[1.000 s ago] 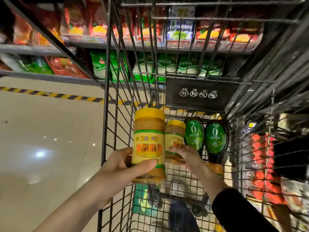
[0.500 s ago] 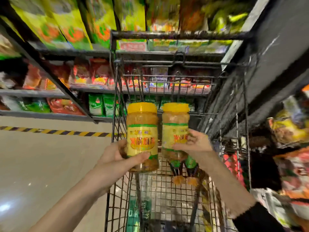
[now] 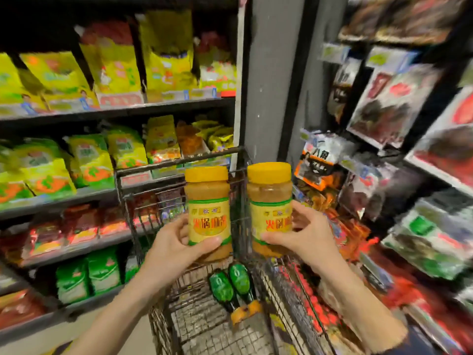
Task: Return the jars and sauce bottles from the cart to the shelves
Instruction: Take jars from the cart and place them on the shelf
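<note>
Head view, looking forward and down over a wire shopping cart (image 3: 184,298) standing between stocked store shelves (image 3: 115,112). Left hand (image 3: 176,249) holds a yellow-lidded sauce jar (image 3: 207,211) upright, with fingers (image 3: 204,243) clamped around the lower part of its label; right hand (image 3: 304,237) holds a matching second jar (image 3: 269,208) upright in the same manner, thumb across the front and remaining fingers wrapped behind. Both jars are raised above the far end of the cart, side by side and slightly apart, clear of the basket. Two green-labelled sauce bottles (image 3: 231,285) lie together on the cart floor, near the middle, necks pointing toward the near end, touching or almost touching each other. Shelves to the left carry yellow, green and red packets; shelves to the right carry dark and red packaged goods, blurred. Progress, as a judgement: both jars are out of the cart but neither stands on a shelf yet, and the two bottles are untouched, so the task appears to be at an early stage. Remaining work is to place both jars on their shelf, then lift and shelve the two bottles. No shelf space holding similar jars is visible, so their destination cannot be identified.
</note>
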Demonstrator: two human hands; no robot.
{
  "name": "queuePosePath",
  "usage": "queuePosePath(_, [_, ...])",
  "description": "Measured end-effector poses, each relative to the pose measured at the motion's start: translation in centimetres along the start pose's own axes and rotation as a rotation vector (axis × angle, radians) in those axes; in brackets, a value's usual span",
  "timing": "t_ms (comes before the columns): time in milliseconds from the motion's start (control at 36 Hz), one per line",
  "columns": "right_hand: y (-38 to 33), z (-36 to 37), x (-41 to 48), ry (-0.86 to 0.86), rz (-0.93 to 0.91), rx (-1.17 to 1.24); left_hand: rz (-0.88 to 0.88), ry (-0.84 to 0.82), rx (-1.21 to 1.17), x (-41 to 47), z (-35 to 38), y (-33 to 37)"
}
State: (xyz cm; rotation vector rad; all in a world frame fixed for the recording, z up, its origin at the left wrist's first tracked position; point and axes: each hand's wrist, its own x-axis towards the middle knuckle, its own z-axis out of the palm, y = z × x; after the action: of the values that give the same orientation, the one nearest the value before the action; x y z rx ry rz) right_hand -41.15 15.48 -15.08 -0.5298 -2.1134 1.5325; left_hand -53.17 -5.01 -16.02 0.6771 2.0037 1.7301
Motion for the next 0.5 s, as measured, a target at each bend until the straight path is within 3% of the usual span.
queuePosePath(250, [-6.0, -8.3, -13.5, 0.405, -0.072, -0.053, 0.225, -0.298, -0.007, -4.3, 5.8, 6.8])
queuePosePath(500, [-10.3, -17.1, -29.1, 0.856, -0.094, -0.230, 0.387, -0.634, -0.084, -10.1, 17.5, 13.0])
